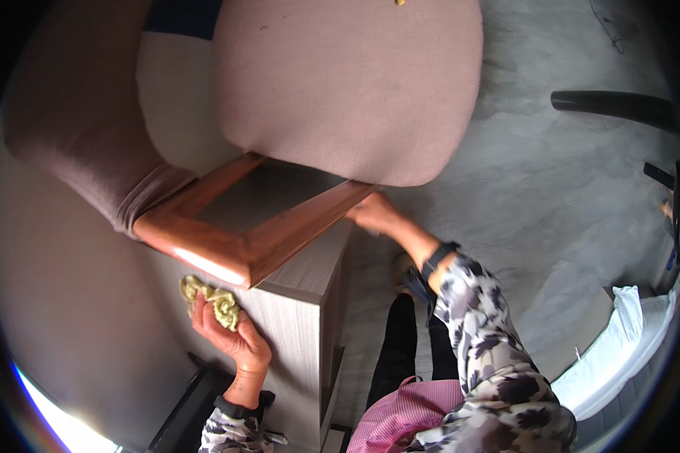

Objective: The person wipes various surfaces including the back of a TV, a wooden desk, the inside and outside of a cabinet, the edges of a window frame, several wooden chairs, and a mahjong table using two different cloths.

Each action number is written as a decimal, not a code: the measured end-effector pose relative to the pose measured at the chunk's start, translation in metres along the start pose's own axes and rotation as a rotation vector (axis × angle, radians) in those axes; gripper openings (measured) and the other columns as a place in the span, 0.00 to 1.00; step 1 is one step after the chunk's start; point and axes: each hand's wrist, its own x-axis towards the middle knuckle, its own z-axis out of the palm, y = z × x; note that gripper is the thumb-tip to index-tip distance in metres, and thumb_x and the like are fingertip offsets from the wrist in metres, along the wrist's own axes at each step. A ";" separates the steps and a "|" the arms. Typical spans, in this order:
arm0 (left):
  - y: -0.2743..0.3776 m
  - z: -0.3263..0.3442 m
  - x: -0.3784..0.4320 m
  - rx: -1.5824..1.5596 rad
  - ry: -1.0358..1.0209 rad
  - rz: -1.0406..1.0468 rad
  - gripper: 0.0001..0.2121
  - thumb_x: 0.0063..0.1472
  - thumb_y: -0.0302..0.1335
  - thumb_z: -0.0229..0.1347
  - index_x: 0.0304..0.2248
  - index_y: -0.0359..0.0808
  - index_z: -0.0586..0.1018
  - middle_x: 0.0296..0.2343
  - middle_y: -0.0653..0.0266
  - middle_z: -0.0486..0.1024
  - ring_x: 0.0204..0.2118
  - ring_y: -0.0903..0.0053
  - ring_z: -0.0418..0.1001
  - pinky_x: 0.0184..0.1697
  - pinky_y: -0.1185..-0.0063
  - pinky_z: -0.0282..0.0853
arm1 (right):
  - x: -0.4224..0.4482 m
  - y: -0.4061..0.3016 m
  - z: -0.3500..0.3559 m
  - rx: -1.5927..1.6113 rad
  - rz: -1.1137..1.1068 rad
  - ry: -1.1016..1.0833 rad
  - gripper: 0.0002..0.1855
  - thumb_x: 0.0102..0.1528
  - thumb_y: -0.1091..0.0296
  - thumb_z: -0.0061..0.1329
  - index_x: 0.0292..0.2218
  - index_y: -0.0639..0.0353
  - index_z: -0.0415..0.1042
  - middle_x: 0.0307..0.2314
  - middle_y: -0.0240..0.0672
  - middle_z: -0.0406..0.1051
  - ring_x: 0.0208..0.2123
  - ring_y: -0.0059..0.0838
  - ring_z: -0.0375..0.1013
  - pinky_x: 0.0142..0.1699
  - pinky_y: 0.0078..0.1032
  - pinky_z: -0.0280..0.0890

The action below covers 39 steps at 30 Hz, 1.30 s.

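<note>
A chair with a pinkish upholstered seat [351,90], a padded backrest [85,124] and a polished wooden armrest [209,243] stands before me. My left hand [232,334] holds a crumpled yellowish cloth [212,300] just below the armrest's corner, beside the cabinet's front panel. My right hand [371,212] is at the wooden arm support under the seat's edge; its fingers are partly hidden behind the wood and blurred, so its grip cannot be made out.
A grey wood-grain cabinet [294,334] stands under and beside the armrest. Grey floor [532,187] extends to the right, with a black curved leg [612,103]. White plastic sheeting [606,357] lies at lower right. A small yellowish bit [399,2] is on the seat.
</note>
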 end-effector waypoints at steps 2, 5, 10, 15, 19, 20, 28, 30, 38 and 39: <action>-0.002 0.003 0.002 -0.053 0.019 0.003 0.23 0.59 0.31 0.44 0.51 0.28 0.58 0.52 0.42 0.54 0.53 0.53 0.54 0.57 0.61 0.46 | -0.013 -0.003 0.010 0.151 -0.315 -0.117 0.23 0.49 0.63 0.51 0.47 0.58 0.69 0.41 0.40 0.71 0.45 0.34 0.69 0.49 0.28 0.63; -0.005 0.004 0.003 -0.093 -0.003 0.020 0.24 0.62 0.35 0.43 0.52 0.28 0.56 0.53 0.42 0.52 0.55 0.53 0.53 0.58 0.61 0.46 | 0.006 0.008 0.032 0.048 -0.504 -0.192 0.14 0.51 0.68 0.47 0.40 0.62 0.70 0.38 0.39 0.71 0.44 0.34 0.68 0.46 0.34 0.62; -0.015 0.007 -0.002 -0.071 -0.002 -0.004 0.23 0.65 0.35 0.41 0.53 0.27 0.56 0.54 0.45 0.53 0.57 0.55 0.51 0.59 0.63 0.46 | 0.071 0.044 0.055 -0.489 -0.160 0.247 0.10 0.46 0.59 0.48 0.26 0.56 0.73 0.25 0.42 0.74 0.29 0.41 0.73 0.33 0.38 0.65; -0.026 0.011 0.001 -0.041 0.065 0.095 0.25 0.65 0.42 0.42 0.52 0.28 0.61 0.52 0.46 0.59 0.54 0.53 0.56 0.57 0.62 0.49 | -0.002 0.034 0.039 -0.007 0.105 0.244 0.18 0.48 0.54 0.51 0.33 0.60 0.74 0.26 0.44 0.74 0.29 0.38 0.74 0.35 0.33 0.66; -0.021 0.010 0.010 0.019 0.147 0.184 0.25 0.64 0.42 0.43 0.51 0.28 0.63 0.50 0.50 0.62 0.53 0.55 0.58 0.57 0.63 0.51 | -0.090 -0.004 0.022 0.508 0.177 0.263 0.18 0.50 0.53 0.53 0.28 0.60 0.72 0.21 0.25 0.68 0.24 0.19 0.65 0.30 0.22 0.60; -0.018 0.010 0.011 0.066 0.136 0.146 0.23 0.64 0.40 0.44 0.51 0.29 0.64 0.50 0.52 0.64 0.53 0.56 0.59 0.56 0.65 0.53 | -0.115 -0.010 0.019 0.608 0.172 0.336 0.17 0.51 0.52 0.52 0.28 0.59 0.72 0.20 0.25 0.68 0.23 0.18 0.64 0.28 0.21 0.59; -0.005 0.015 0.001 0.043 0.153 0.080 0.22 0.61 0.35 0.47 0.51 0.31 0.65 0.50 0.52 0.64 0.51 0.57 0.61 0.55 0.66 0.54 | -0.255 -0.045 0.023 0.697 0.327 0.278 0.17 0.52 0.51 0.50 0.27 0.58 0.70 0.20 0.24 0.66 0.23 0.16 0.62 0.27 0.20 0.57; -0.011 0.021 -0.026 0.028 0.100 0.132 0.21 0.60 0.33 0.48 0.50 0.32 0.64 0.50 0.52 0.64 0.52 0.55 0.61 0.56 0.64 0.54 | -0.253 -0.049 0.036 0.675 0.213 0.290 0.16 0.52 0.53 0.50 0.29 0.58 0.72 0.20 0.24 0.66 0.23 0.15 0.63 0.27 0.19 0.58; -0.028 -0.018 -0.211 0.025 0.109 0.120 0.18 0.61 0.31 0.46 0.50 0.34 0.64 0.52 0.52 0.62 0.54 0.55 0.59 0.58 0.61 0.50 | -0.307 -0.012 0.072 0.492 0.131 0.331 0.14 0.51 0.56 0.50 0.31 0.59 0.74 0.22 0.24 0.70 0.24 0.16 0.66 0.30 0.19 0.61; -0.030 -0.019 -0.217 0.053 0.095 0.083 0.18 0.62 0.31 0.46 0.50 0.34 0.63 0.52 0.52 0.62 0.55 0.55 0.58 0.58 0.61 0.50 | -0.323 -0.005 0.074 0.527 0.060 0.353 0.14 0.51 0.56 0.50 0.30 0.59 0.74 0.22 0.25 0.70 0.24 0.17 0.67 0.30 0.20 0.61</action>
